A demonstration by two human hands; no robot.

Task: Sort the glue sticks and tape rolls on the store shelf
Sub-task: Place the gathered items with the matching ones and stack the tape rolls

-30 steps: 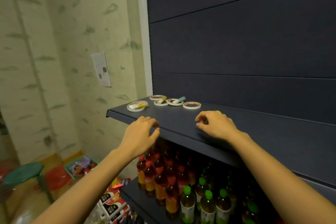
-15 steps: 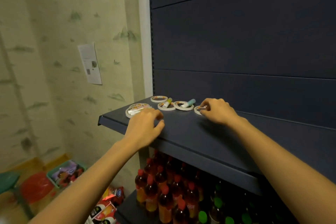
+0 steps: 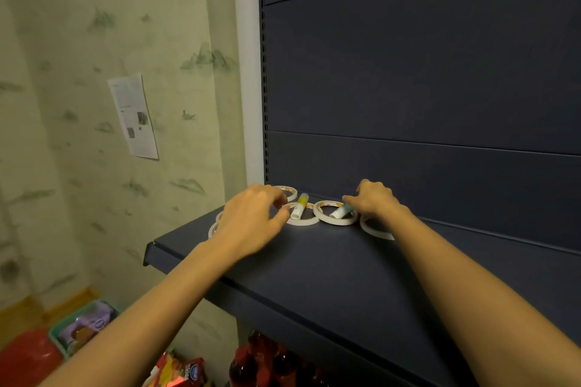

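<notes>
Two glue sticks (image 3: 298, 209) lie among five tape rolls (image 3: 334, 222) (one half hidden).

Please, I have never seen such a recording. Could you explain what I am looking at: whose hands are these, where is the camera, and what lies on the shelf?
There is no machine here. A person wears a camera on the head, looking forward and down, so you see their own two bare arms. On the dark shelf lie flat white tape rolls. A yellow glue stick and a teal glue stick each rest across a roll. The left hand, fingers curled, is over the left rolls. The right hand reaches the teal glue stick; whether it grips it, I cannot tell.
</notes>
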